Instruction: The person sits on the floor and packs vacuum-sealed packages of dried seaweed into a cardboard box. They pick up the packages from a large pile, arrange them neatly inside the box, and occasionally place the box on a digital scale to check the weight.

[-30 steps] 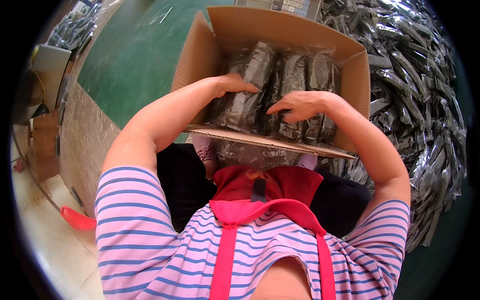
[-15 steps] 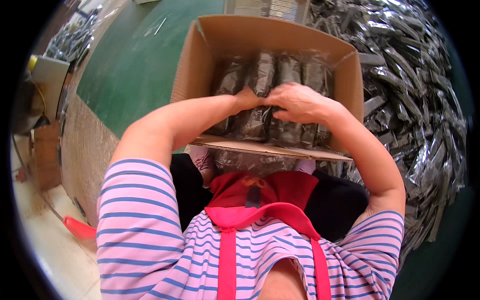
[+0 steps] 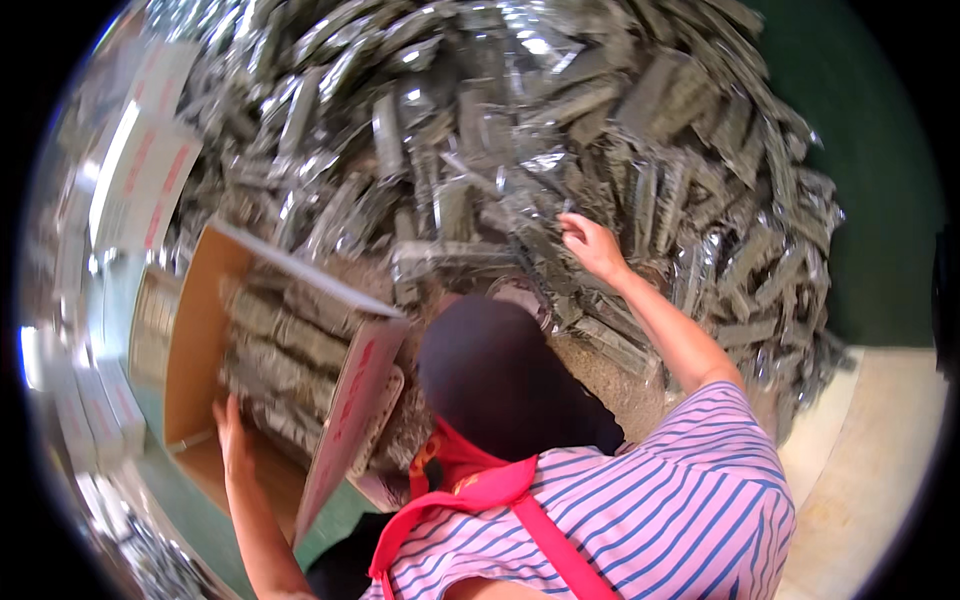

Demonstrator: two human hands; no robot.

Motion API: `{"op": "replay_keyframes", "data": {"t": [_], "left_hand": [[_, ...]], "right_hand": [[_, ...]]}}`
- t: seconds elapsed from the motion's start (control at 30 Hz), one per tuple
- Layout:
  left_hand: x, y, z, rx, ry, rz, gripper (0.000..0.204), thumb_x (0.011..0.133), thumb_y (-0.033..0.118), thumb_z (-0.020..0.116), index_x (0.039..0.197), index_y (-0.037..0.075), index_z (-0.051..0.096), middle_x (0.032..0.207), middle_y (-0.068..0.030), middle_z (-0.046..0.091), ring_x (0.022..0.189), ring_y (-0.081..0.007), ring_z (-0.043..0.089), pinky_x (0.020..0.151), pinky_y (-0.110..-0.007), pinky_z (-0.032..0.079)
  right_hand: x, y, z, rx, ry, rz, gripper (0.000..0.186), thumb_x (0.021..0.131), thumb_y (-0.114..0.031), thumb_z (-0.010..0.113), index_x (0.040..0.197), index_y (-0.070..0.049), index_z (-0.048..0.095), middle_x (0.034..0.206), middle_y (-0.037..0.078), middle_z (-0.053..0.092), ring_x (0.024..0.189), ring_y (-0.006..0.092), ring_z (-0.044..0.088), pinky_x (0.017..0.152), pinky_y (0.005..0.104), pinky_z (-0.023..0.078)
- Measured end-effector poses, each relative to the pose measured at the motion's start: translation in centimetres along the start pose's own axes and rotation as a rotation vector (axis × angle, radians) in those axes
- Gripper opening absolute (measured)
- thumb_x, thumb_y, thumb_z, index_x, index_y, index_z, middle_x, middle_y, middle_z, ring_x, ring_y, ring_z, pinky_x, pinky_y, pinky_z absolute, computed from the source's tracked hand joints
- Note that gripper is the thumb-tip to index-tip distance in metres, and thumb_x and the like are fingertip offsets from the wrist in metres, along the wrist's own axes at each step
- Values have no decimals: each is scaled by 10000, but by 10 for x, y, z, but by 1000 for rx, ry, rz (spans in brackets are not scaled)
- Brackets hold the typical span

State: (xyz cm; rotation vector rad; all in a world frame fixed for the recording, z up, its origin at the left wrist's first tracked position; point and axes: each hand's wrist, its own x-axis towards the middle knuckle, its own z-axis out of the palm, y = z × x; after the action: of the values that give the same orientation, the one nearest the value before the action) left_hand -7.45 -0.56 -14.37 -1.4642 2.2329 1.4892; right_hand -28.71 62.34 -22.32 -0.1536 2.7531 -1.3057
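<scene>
A cardboard box [image 3: 205, 330] stands tilted in view at the left, with several dark grey-brown packets [image 3: 285, 365] wrapped in clear plastic lying side by side inside it. My left hand [image 3: 235, 440] reaches into the box beside the lowest packet, its fingers stretched out and holding nothing. On the right, my right hand [image 3: 595, 250] is over a large heap of similar plastic-wrapped packets [image 3: 650, 200]. Its thumb and fingers are drawn together at the film-covered packets. Whatever they pinch is too small and blurred to name.
White cartons with red print [image 3: 145, 180] stand at the far left. A green floor [image 3: 860, 230] runs along the right, meeting a pale floor strip [image 3: 850, 430]. My dark-clad knee [image 3: 500, 375] is between the box and the heap.
My view has swung right, so the box now appears at the left and the heap ahead. My right hand has left the box for the heap; the left hand stays at the box.
</scene>
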Motion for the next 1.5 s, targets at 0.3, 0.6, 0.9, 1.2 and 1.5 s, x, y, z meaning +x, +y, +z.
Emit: {"op": "replay_keyframes", "data": {"t": [0.3, 0.6, 0.9, 1.2, 1.5], "left_hand": [[-23, 95, -22, -186, 409, 644, 558, 923, 195, 501, 1403, 52, 254, 1386, -138, 361, 1255, -235, 373, 1026, -363, 313], [-87, 177, 98, 94, 233, 845, 445, 932, 141, 482, 1351, 35, 380, 1367, -134, 406, 1269, -215, 374, 1023, -330, 330], [-115, 211, 118, 207, 183, 898, 363, 888, 62, 500, 1242, -17, 492, 1218, -93, 530, 1113, -170, 502, 949, -277, 380], [-143, 175, 111, 235, 217, 840, 338, 910, 132, 473, 1198, -38, 523, 1199, -119, 553, 1131, -198, 505, 986, -327, 364], [-176, 229, 211, 351, -118, 1143, 344, 732, -50, 517, 1062, -13, 606, 1099, -137, 597, 1153, -268, 504, 1002, -372, 348]], "right_hand": [[-24, 270, -110, 310, 187, 823, 673, 791, -361, 661, 1304, 8, 428, 1270, 179, 513, 1143, 293, 516, 913, 387, 426], [13, 238, -13, -74, 416, 640, 652, 615, -386, 775, 1110, -22, 558, 1011, 172, 620, 940, 332, 591, 814, 409, 453], [-31, 306, -131, -288, 554, 566, 693, 695, -490, 698, 1207, -52, 537, 1420, 169, 306, 1267, 337, 358, 1014, 412, 332], [141, 263, -69, -700, 541, 264, 650, 724, -352, 707, 1257, -62, 472, 1175, 155, 574, 1095, 344, 535, 901, 434, 436], [149, 204, -66, -720, 122, 733, 941, 557, -459, 785, 1330, -95, 392, 1271, 129, 508, 1150, 285, 502, 932, 468, 399]]}}
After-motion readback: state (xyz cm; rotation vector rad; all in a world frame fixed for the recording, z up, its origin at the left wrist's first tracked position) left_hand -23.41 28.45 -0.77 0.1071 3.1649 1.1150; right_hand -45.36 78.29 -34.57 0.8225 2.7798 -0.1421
